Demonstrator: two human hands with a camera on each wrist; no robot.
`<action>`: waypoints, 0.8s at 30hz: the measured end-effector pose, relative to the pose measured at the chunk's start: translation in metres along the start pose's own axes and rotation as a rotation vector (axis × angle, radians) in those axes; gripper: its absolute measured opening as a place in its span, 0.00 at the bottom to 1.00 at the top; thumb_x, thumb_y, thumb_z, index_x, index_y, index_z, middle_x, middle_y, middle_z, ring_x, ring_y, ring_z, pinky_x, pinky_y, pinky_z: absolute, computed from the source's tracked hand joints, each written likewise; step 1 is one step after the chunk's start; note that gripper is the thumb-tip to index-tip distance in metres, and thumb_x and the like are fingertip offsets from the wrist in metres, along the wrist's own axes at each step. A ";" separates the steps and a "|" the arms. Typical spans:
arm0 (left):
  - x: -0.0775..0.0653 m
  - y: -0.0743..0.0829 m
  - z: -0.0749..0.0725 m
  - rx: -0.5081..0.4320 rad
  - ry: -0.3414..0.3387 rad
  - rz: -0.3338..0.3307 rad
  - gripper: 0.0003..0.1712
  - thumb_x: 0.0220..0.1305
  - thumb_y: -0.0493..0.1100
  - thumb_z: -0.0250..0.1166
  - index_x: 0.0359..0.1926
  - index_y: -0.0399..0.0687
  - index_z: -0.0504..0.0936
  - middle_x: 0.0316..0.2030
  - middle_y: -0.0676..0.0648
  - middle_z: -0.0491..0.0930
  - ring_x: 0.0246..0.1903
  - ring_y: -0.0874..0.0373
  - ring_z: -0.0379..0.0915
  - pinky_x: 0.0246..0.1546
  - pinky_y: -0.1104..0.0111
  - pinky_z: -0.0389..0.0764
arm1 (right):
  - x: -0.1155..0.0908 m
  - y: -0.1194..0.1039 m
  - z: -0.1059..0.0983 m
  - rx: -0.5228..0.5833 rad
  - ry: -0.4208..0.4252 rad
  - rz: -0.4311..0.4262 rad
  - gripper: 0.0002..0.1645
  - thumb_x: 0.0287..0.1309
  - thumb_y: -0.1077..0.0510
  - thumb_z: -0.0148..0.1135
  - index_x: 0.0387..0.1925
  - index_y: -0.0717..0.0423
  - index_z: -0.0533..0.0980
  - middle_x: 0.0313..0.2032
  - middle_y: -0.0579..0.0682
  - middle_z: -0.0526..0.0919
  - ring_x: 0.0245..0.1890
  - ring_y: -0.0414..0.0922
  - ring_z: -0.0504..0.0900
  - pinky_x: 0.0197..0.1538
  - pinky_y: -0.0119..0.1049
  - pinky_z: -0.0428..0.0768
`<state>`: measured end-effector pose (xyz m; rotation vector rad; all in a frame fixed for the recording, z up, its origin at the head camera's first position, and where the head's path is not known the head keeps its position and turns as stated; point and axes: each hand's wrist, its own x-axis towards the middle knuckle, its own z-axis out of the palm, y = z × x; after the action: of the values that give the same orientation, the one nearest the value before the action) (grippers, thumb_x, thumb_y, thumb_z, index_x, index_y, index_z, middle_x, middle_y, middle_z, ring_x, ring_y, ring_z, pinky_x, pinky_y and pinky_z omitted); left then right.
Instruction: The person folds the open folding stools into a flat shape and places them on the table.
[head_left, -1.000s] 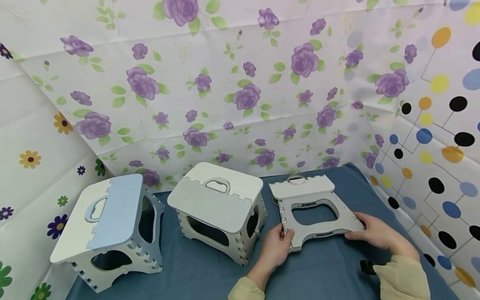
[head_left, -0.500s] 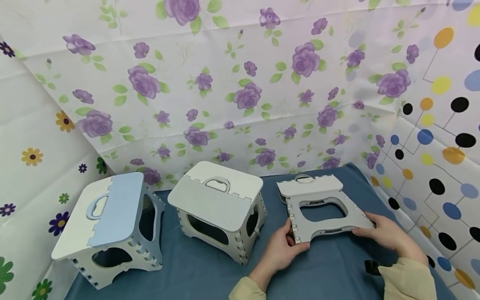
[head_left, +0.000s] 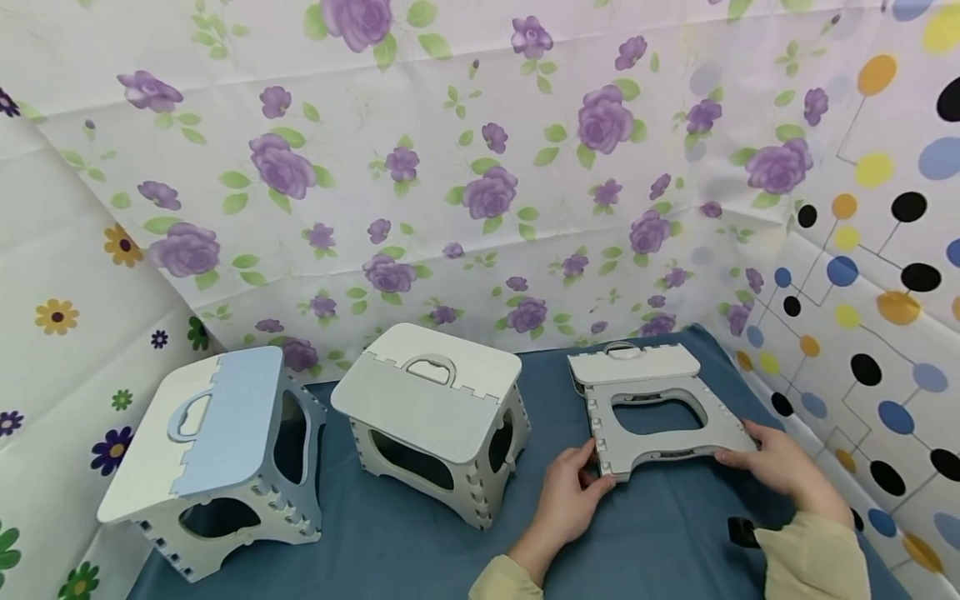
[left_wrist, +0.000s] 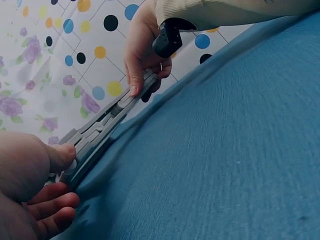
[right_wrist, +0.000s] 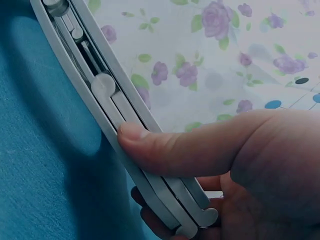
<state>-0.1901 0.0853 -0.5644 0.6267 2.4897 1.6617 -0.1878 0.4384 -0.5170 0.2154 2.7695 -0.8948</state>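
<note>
A flattened grey-and-white folding stool [head_left: 660, 445] lies at the right of the cloth, its top panel with a carry handle toward the wall. My left hand [head_left: 567, 497] holds its near left corner; in the left wrist view the thumb lies on one side of the thin edge [left_wrist: 97, 132] and the fingers are on the other. At the near right corner my right hand [head_left: 780, 468] grips the stool. In the right wrist view, that thumb [right_wrist: 165, 150] presses the folded layers, with fingertips curled partly hidden underneath.
An unfolded white-and-grey stool [head_left: 427, 392] stands left of my left hand. Farther left stands an unfolded white-and-blue stool [head_left: 225, 433]. Blue cloth [head_left: 405, 550] covers the surface, and a flowered sheet [head_left: 450, 208] hangs close behind. A dotted sheet [head_left: 862, 333] hangs on the right.
Both hands have shifted the flattened stool to the right and slightly away, farther from the middle stool. My left hand's hold on the corner has changed slightly. The two unfolded stools stay in place.
</note>
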 end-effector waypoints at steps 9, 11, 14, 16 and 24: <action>0.000 0.004 -0.003 -0.011 -0.085 0.061 0.32 0.75 0.48 0.71 0.75 0.47 0.76 0.60 0.49 0.85 0.47 0.63 0.84 0.42 0.73 0.81 | -0.004 -0.003 -0.003 0.107 0.042 0.076 0.66 0.72 0.40 0.68 0.76 0.84 0.40 0.73 0.87 0.45 0.73 0.83 0.47 0.71 0.75 0.53; 0.000 0.005 -0.003 -0.063 -0.120 0.053 0.32 0.76 0.48 0.70 0.76 0.48 0.75 0.63 0.49 0.83 0.52 0.61 0.83 0.44 0.73 0.81 | -0.004 -0.001 -0.003 0.113 0.050 0.094 0.65 0.74 0.41 0.67 0.77 0.83 0.38 0.73 0.87 0.43 0.73 0.84 0.45 0.72 0.75 0.51; -0.001 0.006 -0.002 -0.137 -0.128 0.044 0.31 0.79 0.46 0.67 0.77 0.47 0.74 0.66 0.49 0.82 0.56 0.59 0.82 0.48 0.71 0.81 | -0.004 0.002 -0.001 0.110 0.064 0.112 0.64 0.75 0.43 0.66 0.77 0.82 0.36 0.74 0.86 0.41 0.74 0.83 0.44 0.72 0.75 0.49; -0.001 0.007 -0.002 -0.155 -0.115 0.034 0.29 0.79 0.45 0.65 0.76 0.47 0.75 0.67 0.50 0.81 0.58 0.59 0.82 0.49 0.71 0.81 | -0.004 0.004 0.000 0.119 0.076 0.119 0.64 0.75 0.43 0.66 0.78 0.81 0.36 0.74 0.86 0.41 0.74 0.83 0.44 0.72 0.75 0.49; -0.002 0.006 -0.002 -0.122 -0.118 -0.022 0.25 0.78 0.46 0.67 0.72 0.49 0.81 0.61 0.52 0.85 0.50 0.70 0.80 0.44 0.71 0.81 | -0.001 0.009 0.002 0.098 0.086 0.163 0.64 0.73 0.42 0.67 0.79 0.79 0.39 0.74 0.85 0.44 0.73 0.83 0.46 0.71 0.76 0.52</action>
<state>-0.1868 0.0850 -0.5590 0.6601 2.2862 1.7009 -0.1842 0.4441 -0.5235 0.4994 2.7393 -1.0007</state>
